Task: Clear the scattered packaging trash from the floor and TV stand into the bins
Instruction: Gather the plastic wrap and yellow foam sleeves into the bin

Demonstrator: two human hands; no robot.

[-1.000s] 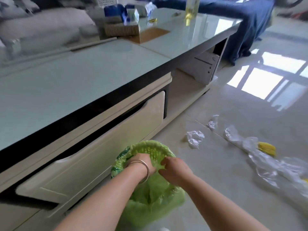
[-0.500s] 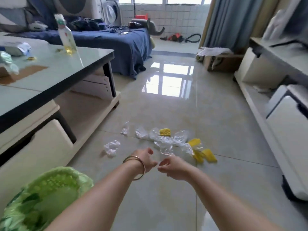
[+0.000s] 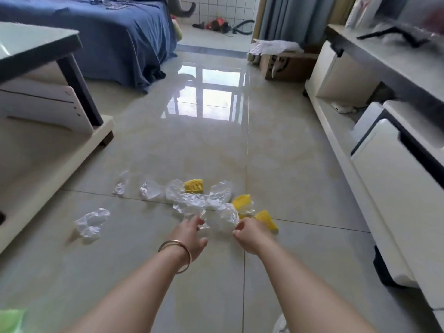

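Note:
Crumpled clear plastic wrap [image 3: 204,203] lies in a loose heap on the tiled floor, mixed with three yellow foam nets [image 3: 193,185]. A separate plastic wad [image 3: 91,222] lies to the left, two smaller wads [image 3: 151,190] behind it. My left hand [image 3: 189,234], bangles on the wrist, stretches toward the heap with relaxed fingers, its tips at the edge of the plastic. My right hand [image 3: 249,234] has loosely curled fingers right at the plastic's near edge, beside one yellow net [image 3: 266,219]. Neither hand plainly grips anything. A sliver of the green-lined bin [image 3: 10,320] shows at the bottom left.
A low coffee table [image 3: 36,51] stands on the left, the white TV stand [image 3: 384,75] runs along the right. A blue bed [image 3: 108,32] and a cardboard box [image 3: 286,63] sit farther back. Shiny tiled floor stretches between them.
Both hands left the green bin, swung right and reached forward to the plastic heap. The view turned from the table to the floor; the bin slid to the bottom left corner.

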